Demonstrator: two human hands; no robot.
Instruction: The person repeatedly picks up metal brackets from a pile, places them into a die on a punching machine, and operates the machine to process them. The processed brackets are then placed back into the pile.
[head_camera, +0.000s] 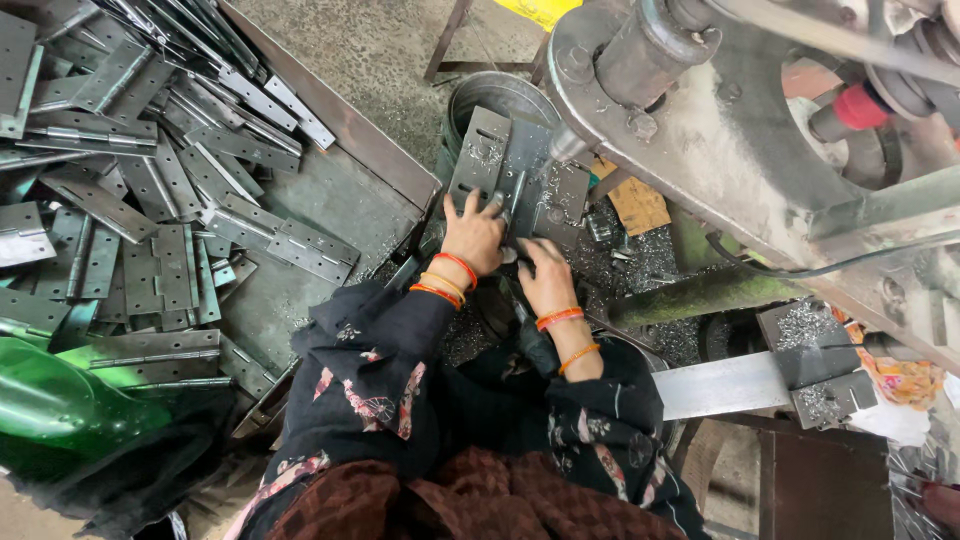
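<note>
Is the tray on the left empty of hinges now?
No: the metal tray still holds a big heap of grey hinges, while both hands press a hinge under the machine.

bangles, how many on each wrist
5 that show: three on the left wrist, orange and yellow, and two orange ones on the right wrist, one near the hand, one by the sleeve. The sleeves may hide more.

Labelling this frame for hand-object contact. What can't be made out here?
Head view only:
- Drill tip: blurred, contact point with the hinge plate unclear.
- Left hand and right hand: seen from the back, so the undersides and grip on the plate are hidden.
- Pile of hinges: cut off by the left and top edges.
- Machine body: cut off at the top and right.
</note>
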